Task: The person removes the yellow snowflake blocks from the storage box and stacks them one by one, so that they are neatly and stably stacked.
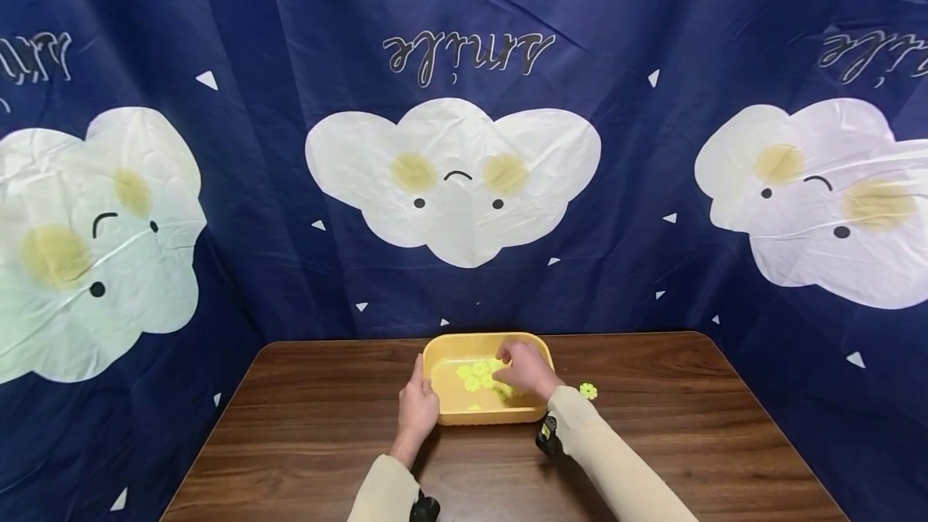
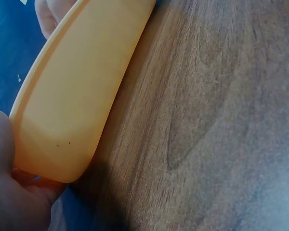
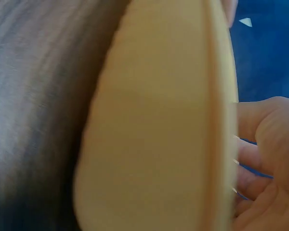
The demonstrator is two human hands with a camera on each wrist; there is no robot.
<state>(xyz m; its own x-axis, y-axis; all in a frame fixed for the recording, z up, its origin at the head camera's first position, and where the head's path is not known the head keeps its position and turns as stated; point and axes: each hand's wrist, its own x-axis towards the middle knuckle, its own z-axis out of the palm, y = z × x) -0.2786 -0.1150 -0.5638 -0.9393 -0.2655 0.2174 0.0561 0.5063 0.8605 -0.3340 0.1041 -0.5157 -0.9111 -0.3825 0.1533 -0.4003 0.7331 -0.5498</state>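
Observation:
A yellow plastic tub [image 1: 493, 417] with rounded corners stands on the table and holds several bright yellow-green flower-shaped pieces [image 1: 474, 375]. My left hand [image 1: 418, 408] grips the tub's left side. The left wrist view shows the left thumb [image 2: 0, 139] against the tub's outer wall, with a finger round its corner. Over the right wall reaches my right hand [image 1: 528, 369], bent down among the pieces, with a gap between thumb and forefinger. In the right wrist view the tub's wall hides those fingertips.
One more flower-shaped piece [image 1: 588, 391] lies on the brown wooden table [image 1: 312, 417], right of the tub. A dark blue curtain [image 1: 464, 296] with cloud prints hangs behind the table and along both sides.

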